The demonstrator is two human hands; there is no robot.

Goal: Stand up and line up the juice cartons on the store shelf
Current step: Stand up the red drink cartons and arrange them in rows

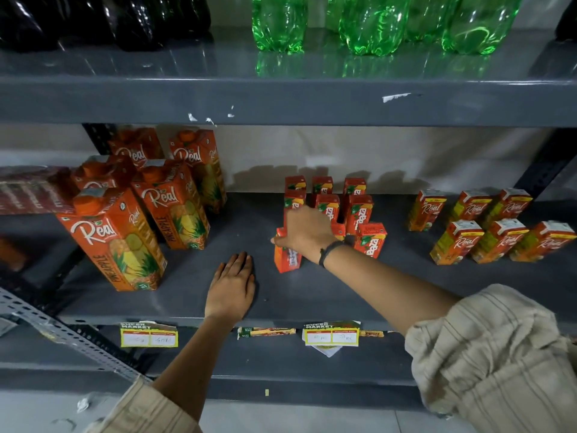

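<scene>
Small red juice cartons (359,210) stand in rows at the middle of the grey shelf (193,295). My right hand (307,231) grips the top of the front left small carton (285,256), which stands upright. Another small carton (371,239) stands at the front right of the group. One carton in the front row is mostly hidden behind my right hand. My left hand (232,285) lies flat on the shelf, palm down, to the left of that carton and holding nothing.
Tall pineapple juice cartons (115,239) stand at the left. Small orange-and-yellow cartons (487,226) stand in two rows at the right. Green bottles (368,23) and dark bottles (93,20) fill the shelf above. Price tags (332,334) hang on the shelf's front edge.
</scene>
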